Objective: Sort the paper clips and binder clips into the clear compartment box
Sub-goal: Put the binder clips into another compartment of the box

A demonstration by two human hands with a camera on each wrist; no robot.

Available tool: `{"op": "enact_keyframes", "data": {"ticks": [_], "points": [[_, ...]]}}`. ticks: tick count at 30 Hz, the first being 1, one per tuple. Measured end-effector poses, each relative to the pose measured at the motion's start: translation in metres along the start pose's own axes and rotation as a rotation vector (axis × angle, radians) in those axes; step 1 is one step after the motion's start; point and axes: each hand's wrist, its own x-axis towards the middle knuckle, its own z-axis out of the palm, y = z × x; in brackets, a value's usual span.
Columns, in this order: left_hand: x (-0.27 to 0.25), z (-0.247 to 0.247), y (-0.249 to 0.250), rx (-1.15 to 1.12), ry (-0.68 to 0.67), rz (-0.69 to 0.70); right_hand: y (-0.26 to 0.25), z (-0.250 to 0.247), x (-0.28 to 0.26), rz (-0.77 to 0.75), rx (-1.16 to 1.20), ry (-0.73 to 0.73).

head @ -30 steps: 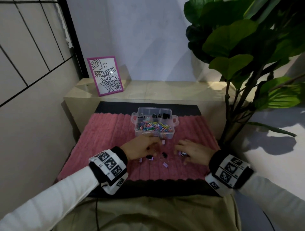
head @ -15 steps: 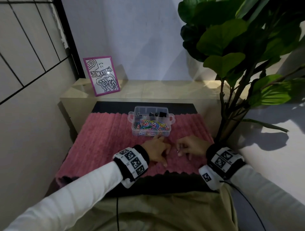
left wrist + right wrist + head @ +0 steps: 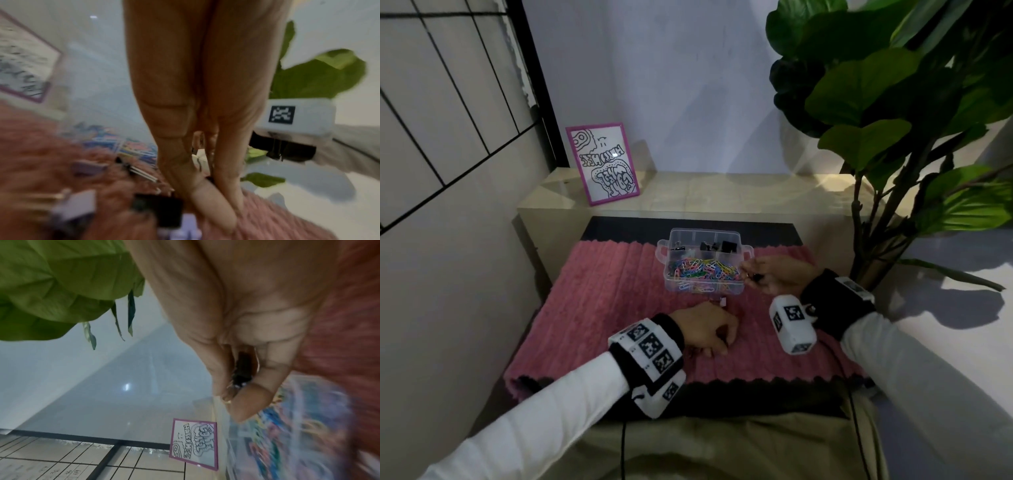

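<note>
Since half a second ago, my right hand (image 3: 779, 275) has lifted off the pink mat (image 3: 599, 301) and come up to the right end of the clear compartment box (image 3: 703, 265), where before it lay low on the mat beside the left. Its fingers are curled, and from the right wrist view I see thumb and fingers pinching a small black binder clip (image 3: 241, 369); it is held just beside the box's right wall, at the long front compartment full of coloured paper clips (image 3: 703, 269). My left hand (image 3: 707, 329) has drawn back toward me and now rests on the mat, well short of the box it was nearly touching before.

From the left wrist view, that hand's fingertips (image 3: 213, 209) are pressed together down on the mat, and I cannot tell whether they hold anything. Loose clips lie just beside them: a black binder clip on the mat (image 3: 162, 211) and a lilac one (image 3: 88, 167), all badly blurred. From the head view only one pale clip (image 3: 722, 302) shows ahead of the left hand; the rest are hidden under it. Dark binder clips (image 3: 727, 246) sit in the box's rear compartments, though their count is too small to read. Both wrist views smear the box contents into streaks of colour.
</note>
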Motion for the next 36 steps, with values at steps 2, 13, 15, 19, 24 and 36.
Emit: {"op": "enact_keyframes", "data": {"ticks": [2, 13, 15, 19, 24, 36], "points": [[-0.01, -0.008, -0.01, -0.179, 0.036, -0.013, -0.017, 0.0, 0.013, 0.005, -0.031, -0.016], [-0.124, -0.058, -0.074, -0.604, 0.458, -0.101, -0.082, 0.028, 0.094, -0.236, -0.939, 0.359], [-0.135, -0.061, -0.083, -0.623, 0.494, -0.12, -0.074, 0.033, 0.1, -0.217, -1.106, 0.362], [-0.135, -0.067, -0.091, -0.601, 0.562, -0.139, -0.059, 0.053, 0.077, -0.395, -1.454, 0.344], [-0.115, -0.083, -0.093, -0.543, 0.546, -0.15, -0.016, 0.074, 0.0, -0.515, -1.583, 0.022], [0.005, -0.156, -0.032, 0.15, 0.621, -0.134, 0.047, 0.091, 0.004, -0.24, -1.777, 0.146]]}}
